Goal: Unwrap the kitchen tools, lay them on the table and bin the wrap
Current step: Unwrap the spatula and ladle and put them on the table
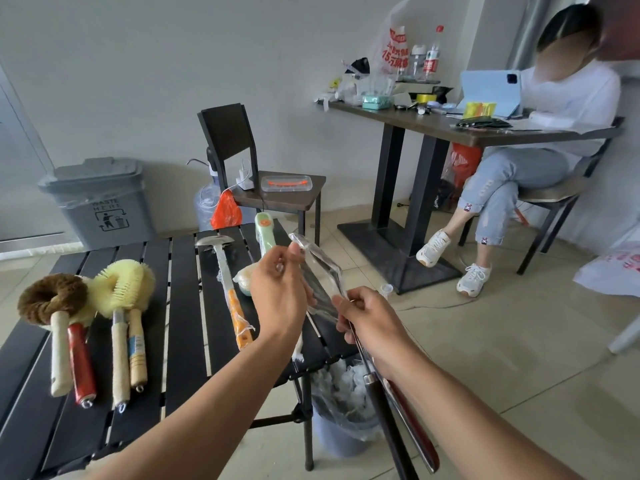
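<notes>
My left hand (278,292) pinches the top of a clear plastic wrap (322,275) that covers the head of a long tool. My right hand (369,318) grips that tool lower down, and its dark and red handles (398,410) run back under my wrist. On the black slatted table (183,341) lie a brown brush (52,299), a yellow brush (124,282), a metal tool with an orange handle (235,317) still partly wrapped, and a green-handled sponge brush (265,233). Under the table's right edge stands a small bin (346,410) holding crumpled wrap.
A grey lidded waste bin (100,202) stands at the wall, far left. A dark chair (263,181) with a box on its seat is behind the table. A seated person (526,161) works at a cluttered desk (450,126) to the right.
</notes>
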The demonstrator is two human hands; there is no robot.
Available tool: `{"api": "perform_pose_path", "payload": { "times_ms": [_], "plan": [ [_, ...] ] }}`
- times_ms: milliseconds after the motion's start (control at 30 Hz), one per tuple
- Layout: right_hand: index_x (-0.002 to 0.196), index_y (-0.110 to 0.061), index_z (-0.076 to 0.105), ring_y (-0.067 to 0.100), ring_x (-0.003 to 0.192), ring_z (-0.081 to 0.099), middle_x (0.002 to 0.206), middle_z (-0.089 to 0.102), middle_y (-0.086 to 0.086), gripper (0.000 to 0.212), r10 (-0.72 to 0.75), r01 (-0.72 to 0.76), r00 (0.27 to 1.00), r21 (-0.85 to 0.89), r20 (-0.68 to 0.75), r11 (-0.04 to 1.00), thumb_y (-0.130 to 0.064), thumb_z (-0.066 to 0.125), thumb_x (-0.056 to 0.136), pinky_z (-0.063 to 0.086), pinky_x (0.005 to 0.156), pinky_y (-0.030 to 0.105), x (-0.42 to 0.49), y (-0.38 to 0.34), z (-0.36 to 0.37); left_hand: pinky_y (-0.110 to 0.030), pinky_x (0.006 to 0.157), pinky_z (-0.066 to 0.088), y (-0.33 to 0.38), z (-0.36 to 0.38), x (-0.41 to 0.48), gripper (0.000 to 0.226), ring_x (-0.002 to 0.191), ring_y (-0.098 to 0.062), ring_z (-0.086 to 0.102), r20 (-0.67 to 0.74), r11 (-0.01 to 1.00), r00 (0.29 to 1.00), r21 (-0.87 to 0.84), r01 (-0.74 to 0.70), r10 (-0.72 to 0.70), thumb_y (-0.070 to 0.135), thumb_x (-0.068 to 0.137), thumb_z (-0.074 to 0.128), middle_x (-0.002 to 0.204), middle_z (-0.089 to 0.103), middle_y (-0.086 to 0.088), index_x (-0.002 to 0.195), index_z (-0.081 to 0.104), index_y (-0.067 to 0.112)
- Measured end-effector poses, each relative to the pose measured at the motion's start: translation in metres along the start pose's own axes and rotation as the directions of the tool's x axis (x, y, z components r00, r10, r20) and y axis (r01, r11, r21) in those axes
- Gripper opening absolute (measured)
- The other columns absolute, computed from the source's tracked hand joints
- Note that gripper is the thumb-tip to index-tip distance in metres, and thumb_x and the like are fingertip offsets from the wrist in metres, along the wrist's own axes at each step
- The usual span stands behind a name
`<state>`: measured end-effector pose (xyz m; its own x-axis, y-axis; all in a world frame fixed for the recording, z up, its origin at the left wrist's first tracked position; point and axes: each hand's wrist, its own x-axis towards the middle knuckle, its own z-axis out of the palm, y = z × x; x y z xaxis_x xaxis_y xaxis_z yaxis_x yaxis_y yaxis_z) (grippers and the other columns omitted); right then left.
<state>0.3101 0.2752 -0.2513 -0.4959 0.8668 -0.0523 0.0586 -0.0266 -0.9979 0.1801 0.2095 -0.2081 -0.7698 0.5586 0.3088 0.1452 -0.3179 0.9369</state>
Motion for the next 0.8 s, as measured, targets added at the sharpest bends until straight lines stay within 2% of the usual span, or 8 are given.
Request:
{"api": "perform_pose_path", "payload": {
  "times_ms": [133,200,333,400,500,633,700,800],
  "plan": [
    [0.104,-0.015,0.062,0.009,0.057,0.057,0.059,0.062,-0.006,0.013,0.011,-0.012,1.0,0.037,0.023,0.999,-0.025,0.071,0.103,0.044,0.047,0.024,0.001,0.0,0.004,-0.032,0.038,0.049,-0.002,-0.001,0.004,0.04,0.037,-0.015,0.053,-0.103,0.998,0.994,-0.051,0.032,-0.037,0.035,0.11,0.057,0.047,0.054,-0.002,0.088,0.064,0.003],
    [0.104,-0.016,0.062,0.008,0.058,0.058,0.06,0.063,-0.007,0.013,0.006,-0.007,1.0,0.025,0.015,1.0,-0.025,0.071,0.103,0.045,0.05,0.025,-0.001,-0.001,0.007,-0.031,0.039,0.05,-0.004,-0.003,0.008,0.039,0.037,-0.013,0.054,-0.13,0.999,0.991,-0.018,0.043,-0.045,0.037,0.109,0.059,0.05,0.057,-0.006,0.089,0.068,0.005],
    [0.104,-0.02,0.062,0.006,0.059,0.063,0.065,0.069,-0.006,0.014,-0.058,0.052,0.996,-0.097,-0.07,0.994,-0.029,0.072,0.102,0.049,0.058,0.027,-0.003,-0.007,0.0,-0.035,0.045,0.054,-0.004,-0.006,0.014,0.035,0.042,-0.012,0.061,-0.015,0.996,1.0,0.087,-0.026,0.028,0.042,0.107,0.06,0.08,0.069,-0.02,0.094,0.072,0.012],
    [0.105,-0.017,0.061,0.003,0.059,0.064,0.072,0.07,-0.003,0.016,-0.059,0.052,0.994,-0.088,-0.089,0.995,-0.028,0.072,0.102,0.049,0.057,0.026,-0.004,-0.01,-0.006,-0.026,0.045,0.048,-0.003,-0.005,0.013,0.031,0.042,-0.01,0.059,0.059,0.993,0.996,0.085,-0.078,0.073,0.039,0.108,0.06,0.074,0.068,-0.017,0.1,0.072,0.011],
    [0.108,-0.01,0.06,0.007,0.065,0.067,0.077,0.07,0.003,0.02,-0.014,0.013,0.997,-0.008,-0.078,1.0,-0.023,0.073,0.101,0.048,0.057,0.027,-0.008,-0.011,-0.008,-0.017,0.048,0.042,-0.003,-0.003,0.011,0.028,0.044,-0.007,0.057,0.071,0.99,0.994,0.099,-0.096,0.089,0.036,0.108,0.06,0.073,0.068,-0.012,0.1,0.073,0.012],
    [0.106,-0.013,0.06,0.008,0.068,0.067,0.074,0.068,-0.001,0.017,-0.011,0.008,0.998,-0.055,-0.062,0.998,-0.024,0.073,0.101,0.049,0.058,0.028,-0.011,-0.012,-0.006,-0.031,0.055,0.042,-0.004,-0.005,0.013,0.028,0.046,-0.011,0.061,-0.048,0.996,0.995,0.002,0.085,-0.084,0.03,0.11,0.057,0.06,0.068,-0.007,0.091,0.072,0.015],
    [0.102,-0.017,0.06,0.015,0.072,0.067,0.07,0.068,-0.005,0.015,-0.025,0.019,0.998,-0.093,-0.064,0.995,-0.025,0.073,0.101,0.051,0.062,0.033,-0.014,-0.013,-0.003,-0.03,0.05,0.038,-0.006,-0.007,0.017,0.03,0.044,-0.012,0.059,-0.107,0.984,0.978,-0.052,0.173,-0.178,0.029,0.111,0.057,0.055,0.065,-0.006,0.088,0.07,0.014],
    [0.101,-0.02,0.057,0.021,0.074,0.067,0.069,0.069,-0.004,0.016,-0.06,0.049,0.996,-0.166,-0.06,0.985,-0.027,0.071,0.102,0.056,0.072,0.047,-0.02,-0.016,0.005,-0.029,0.046,0.033,-0.012,-0.01,0.025,0.032,0.041,-0.017,0.052,-0.17,0.956,0.943,-0.114,0.27,-0.286,0.03,0.11,0.059,0.054,0.063,-0.011,0.087,0.069,0.011]
  ]
}}
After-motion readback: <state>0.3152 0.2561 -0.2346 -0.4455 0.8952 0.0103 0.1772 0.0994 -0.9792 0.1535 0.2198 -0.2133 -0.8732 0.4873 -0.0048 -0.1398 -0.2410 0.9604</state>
